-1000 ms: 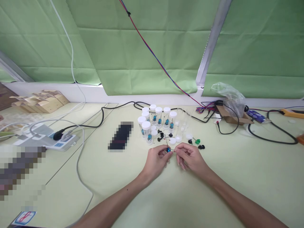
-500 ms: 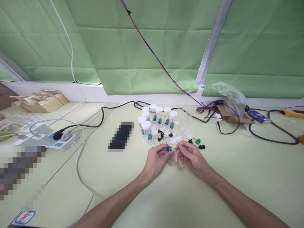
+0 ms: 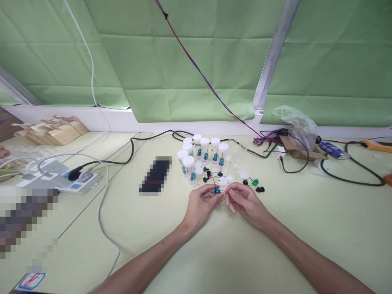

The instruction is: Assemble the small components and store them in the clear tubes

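My left hand (image 3: 203,202) pinches a small blue part with thin metal rods (image 3: 217,190) between thumb and fingers. Close beside it, my right hand (image 3: 243,202) has its fingertips closed at the end of a rod on that part. Just beyond the hands stand several clear tubes with white caps (image 3: 189,162), each of the plainer ones with a similar blue part inside. Clear tubes without caps (image 3: 234,157) stand to their right. White caps (image 3: 223,181) and small black parts (image 3: 209,173) lie on the table in front of them. A green part (image 3: 255,182) rests right of my fingers.
A blurred-out dark object (image 3: 156,175) lies left of the tubes. Farther left are a power strip (image 3: 76,183) with cables and cardboard pieces (image 3: 55,130). At the right back stand an open cardboard box (image 3: 301,151) with a plastic bag and black cables. Another person's hand (image 3: 4,152) shows at the left edge.
My hands have moved very slightly, the right fingertips now a little closer to the left. The blue part has shifted slightly up and left.
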Tool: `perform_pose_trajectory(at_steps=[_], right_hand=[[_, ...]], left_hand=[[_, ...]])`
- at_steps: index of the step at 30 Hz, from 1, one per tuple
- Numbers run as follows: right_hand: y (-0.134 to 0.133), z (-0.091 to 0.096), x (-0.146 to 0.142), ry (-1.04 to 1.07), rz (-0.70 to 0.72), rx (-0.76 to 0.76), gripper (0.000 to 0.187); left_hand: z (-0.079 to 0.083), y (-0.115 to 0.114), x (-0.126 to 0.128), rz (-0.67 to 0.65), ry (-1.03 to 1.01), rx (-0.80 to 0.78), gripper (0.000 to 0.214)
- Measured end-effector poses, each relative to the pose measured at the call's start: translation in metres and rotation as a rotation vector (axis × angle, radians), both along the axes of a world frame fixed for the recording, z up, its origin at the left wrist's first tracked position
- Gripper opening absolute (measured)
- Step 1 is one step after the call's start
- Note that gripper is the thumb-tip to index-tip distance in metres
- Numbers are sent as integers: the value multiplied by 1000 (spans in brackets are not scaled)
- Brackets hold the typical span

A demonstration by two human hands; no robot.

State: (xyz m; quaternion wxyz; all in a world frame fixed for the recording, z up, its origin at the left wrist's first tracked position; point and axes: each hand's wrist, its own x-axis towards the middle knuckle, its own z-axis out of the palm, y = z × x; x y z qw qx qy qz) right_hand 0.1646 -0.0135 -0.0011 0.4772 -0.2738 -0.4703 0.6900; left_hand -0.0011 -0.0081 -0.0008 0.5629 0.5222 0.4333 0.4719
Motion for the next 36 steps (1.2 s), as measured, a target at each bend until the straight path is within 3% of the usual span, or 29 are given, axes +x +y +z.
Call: perform_pose_trajectory(at_steps=[7,36], right_hand=[[0,-2,0,-1,-16,5,15],[2,-3,0,-19,-74,-23,22]], left_hand=[[-4,2,-1,15,12,21,34],[-1,-1,1,7,5,32,25]])
